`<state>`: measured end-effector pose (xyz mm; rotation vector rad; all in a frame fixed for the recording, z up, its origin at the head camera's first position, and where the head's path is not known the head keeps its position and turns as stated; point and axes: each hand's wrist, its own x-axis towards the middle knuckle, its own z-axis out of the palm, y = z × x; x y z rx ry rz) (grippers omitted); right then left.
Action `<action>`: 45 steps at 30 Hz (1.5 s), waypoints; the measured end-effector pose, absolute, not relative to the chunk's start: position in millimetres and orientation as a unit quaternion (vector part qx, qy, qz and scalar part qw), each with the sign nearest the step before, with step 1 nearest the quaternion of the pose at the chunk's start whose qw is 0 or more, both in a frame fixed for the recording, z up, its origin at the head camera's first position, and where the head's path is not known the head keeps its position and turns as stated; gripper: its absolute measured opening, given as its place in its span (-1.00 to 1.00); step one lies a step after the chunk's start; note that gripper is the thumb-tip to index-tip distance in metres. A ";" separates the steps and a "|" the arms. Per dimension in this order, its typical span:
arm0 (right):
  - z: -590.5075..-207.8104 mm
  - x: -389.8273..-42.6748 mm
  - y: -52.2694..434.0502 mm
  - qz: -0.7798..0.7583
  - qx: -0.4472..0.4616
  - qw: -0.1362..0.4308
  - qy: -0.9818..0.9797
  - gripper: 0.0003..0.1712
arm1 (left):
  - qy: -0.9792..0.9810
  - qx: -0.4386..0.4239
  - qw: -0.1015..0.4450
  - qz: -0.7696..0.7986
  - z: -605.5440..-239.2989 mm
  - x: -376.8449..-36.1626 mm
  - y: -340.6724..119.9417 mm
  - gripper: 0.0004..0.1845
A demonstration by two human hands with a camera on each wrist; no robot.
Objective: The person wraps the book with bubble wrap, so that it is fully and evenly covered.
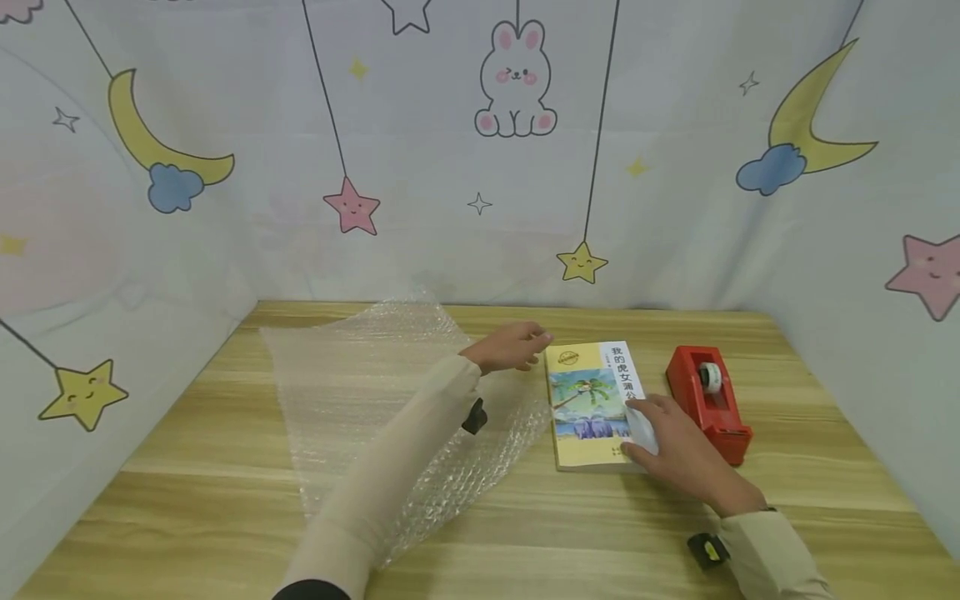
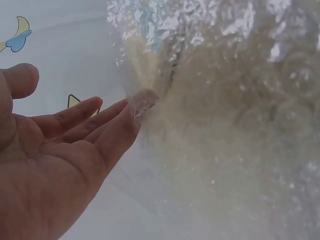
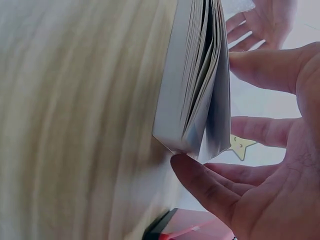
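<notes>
While the head view takes in the whole wooden bench (image 1: 225,500), each wrist view adds a close detail that it lacks. From above, the book (image 1: 596,404) lies flat on the bench between the sheet of bubble wrap (image 1: 360,400) and the red tape dispenser (image 1: 708,402), with the right hand (image 1: 675,446) laid over its near right corner and the left hand (image 1: 513,344) just beside its far left corner. Only the right wrist view shows that the book (image 3: 192,80) is slightly fanned at that corner, its pages parted, with the thumb (image 3: 205,187) of the right hand (image 3: 265,165) touching the corner from below and the fingers reaching along the cover; this grip is a loose one on the book's corner rather than a firm clamp. Only the left wrist view shows the left hand (image 2: 55,165) from the palm side, its grip open, fingers straight and holding nothing, the fingertips just touching the edge of the bubble wrap (image 2: 225,125).

The book has a yellow cover with a picture of palm trees and blue water, a round emblem at the top left, and a white strip of Chinese characters down its right side.
</notes>
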<state>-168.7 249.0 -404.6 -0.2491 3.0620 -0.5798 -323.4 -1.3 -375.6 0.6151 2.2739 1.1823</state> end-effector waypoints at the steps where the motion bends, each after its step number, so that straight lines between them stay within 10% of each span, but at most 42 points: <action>1: -404.9 -168.5 249.3 -0.189 -0.080 0.007 0.979 -0.27 | 0.835 0.219 0.252 0.437 -376.4 -323.8 -0.6 -0.42; 33: -413.4 -185.6 256.0 -0.301 0.005 0.059 0.952 -0.21 | 0.814 0.182 0.315 0.452 -379.4 -320.7 26.5 -0.67; 39: -417.3 -185.9 255.8 -0.310 0.008 0.055 0.949 -0.23 | 0.761 0.141 0.336 0.537 -382.7 -326.0 23.0 -0.38; 45: -417.9 -187.4 256.1 -0.319 0.015 0.051 0.946 -0.23 | 0.770 0.134 0.329 0.530 -380.6 -324.2 25.3 -0.81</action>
